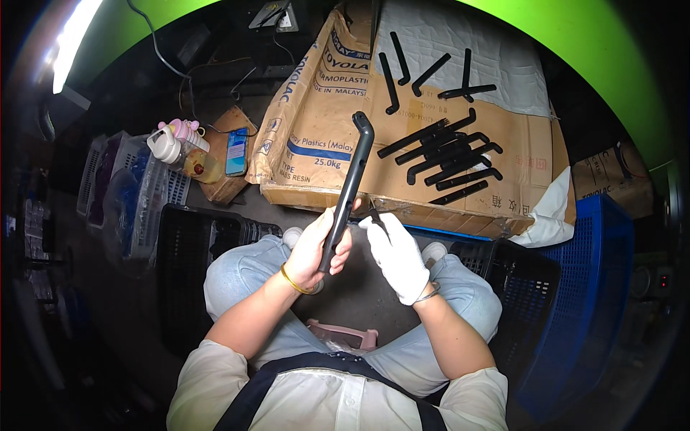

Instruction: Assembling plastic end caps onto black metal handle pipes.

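Black handle point(350, 188), white glove point(399, 257), blue crate point(604, 287)

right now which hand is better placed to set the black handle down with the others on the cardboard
Left. The left hand already grips the long black handle, whose top points toward the pile of handles on the cardboard. The gloved right hand holds a small dark tool, too small to identify.

Single head-worn fisheye view, facing steeply down over the seated person's lap and forearms. Hands sit near centre frame; floor and cardboard sheet point(460, 172) lie farther off. Rim bends strongly.
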`<state>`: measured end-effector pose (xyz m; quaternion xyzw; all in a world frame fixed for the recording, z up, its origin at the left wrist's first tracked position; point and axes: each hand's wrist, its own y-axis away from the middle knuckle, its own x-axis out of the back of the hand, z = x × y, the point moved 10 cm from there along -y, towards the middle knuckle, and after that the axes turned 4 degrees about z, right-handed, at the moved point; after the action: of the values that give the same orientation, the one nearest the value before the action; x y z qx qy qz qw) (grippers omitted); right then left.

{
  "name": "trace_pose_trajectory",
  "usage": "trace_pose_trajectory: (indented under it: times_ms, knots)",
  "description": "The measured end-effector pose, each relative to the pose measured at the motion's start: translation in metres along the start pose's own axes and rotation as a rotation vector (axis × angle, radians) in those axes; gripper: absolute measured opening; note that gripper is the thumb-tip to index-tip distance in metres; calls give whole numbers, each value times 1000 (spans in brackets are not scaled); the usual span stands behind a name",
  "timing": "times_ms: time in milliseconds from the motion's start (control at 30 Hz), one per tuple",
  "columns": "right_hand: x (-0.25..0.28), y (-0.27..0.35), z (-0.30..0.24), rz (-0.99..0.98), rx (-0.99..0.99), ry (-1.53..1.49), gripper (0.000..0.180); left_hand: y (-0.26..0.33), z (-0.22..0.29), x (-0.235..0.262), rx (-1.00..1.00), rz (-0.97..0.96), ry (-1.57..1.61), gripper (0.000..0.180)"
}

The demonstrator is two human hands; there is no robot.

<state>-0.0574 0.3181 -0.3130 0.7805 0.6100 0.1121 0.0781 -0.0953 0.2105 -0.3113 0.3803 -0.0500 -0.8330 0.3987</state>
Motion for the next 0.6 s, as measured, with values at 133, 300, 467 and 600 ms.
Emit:
trace_pose_trajectory:
  times_ms: [133, 300, 467, 600]
  knots:
    - [4, 0, -32, 104, 162, 145, 29, 3, -8, -18, 17, -97, 28, 57]
    - [4, -7, -10, 66, -125, -51, 29, 5, -18, -34, -57, -195, 20, 67]
    - [22, -15, -16, 201, 6, -141, 24, 11, -23, -29, -182, -170, -378, 64]
    - [28, -14, -19, 236, 55, -32, 25, 10, -22, -24, -159, -162, -395, 60]
